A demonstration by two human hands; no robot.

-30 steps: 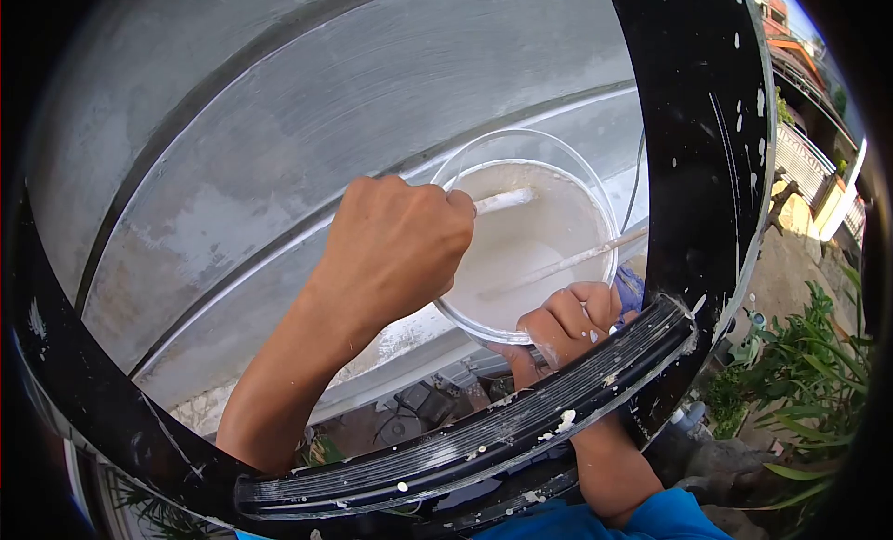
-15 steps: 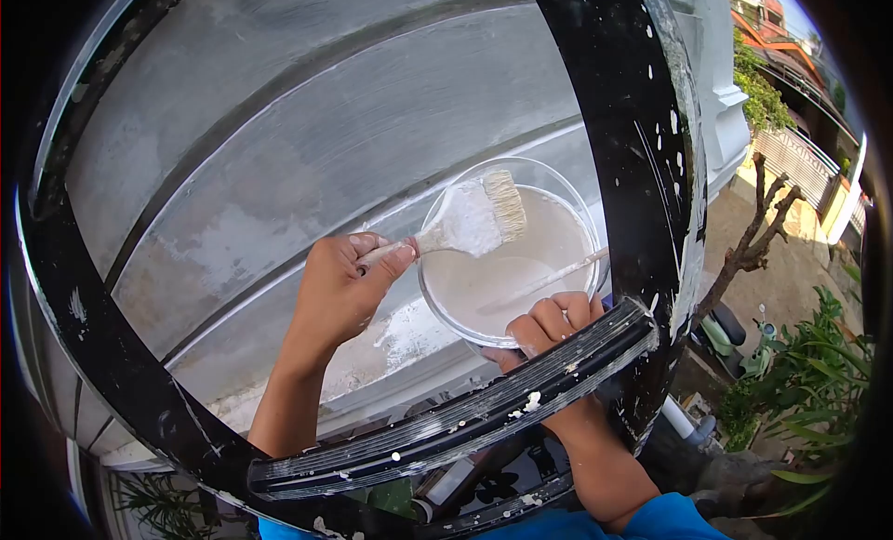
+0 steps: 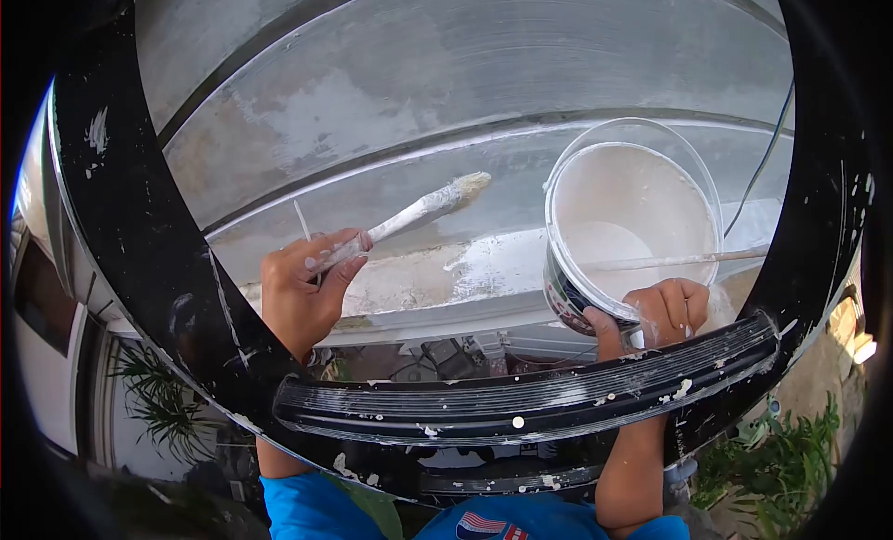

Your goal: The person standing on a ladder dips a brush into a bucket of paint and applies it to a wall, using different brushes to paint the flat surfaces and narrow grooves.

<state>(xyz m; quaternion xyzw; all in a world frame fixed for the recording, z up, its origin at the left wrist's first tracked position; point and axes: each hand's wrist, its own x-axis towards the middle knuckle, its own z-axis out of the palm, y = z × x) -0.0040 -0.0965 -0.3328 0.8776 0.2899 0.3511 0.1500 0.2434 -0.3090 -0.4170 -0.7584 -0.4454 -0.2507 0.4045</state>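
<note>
A paint-spattered brush (image 3: 423, 212) is held by its handle in my left hand (image 3: 312, 284), its pale bristles pointing up and right in front of the wall. The brush is seen edge-on, apart from the bucket. My right hand (image 3: 665, 312) is closed on the near rim of a white bucket (image 3: 567, 261), with the thumb on its outer side. Inside the tilted bucket is whitish paint (image 3: 609, 247), and a thin stick (image 3: 670, 260) lies across its opening. The clear handle of the bucket arches above the far rim.
A black ladder rung (image 3: 530, 400) crosses in front of my forearms, between dark side rails (image 3: 139, 186). Beyond stands a grey grooved wall (image 3: 465, 66) with a partly white-painted ledge (image 3: 493, 266). Plants (image 3: 777, 456) and ground lie far below.
The view has turned, so the bucket appears further right. My left hand has drawn the brush away from above the bucket and turned it edge-on. The bucket is more tilted.
</note>
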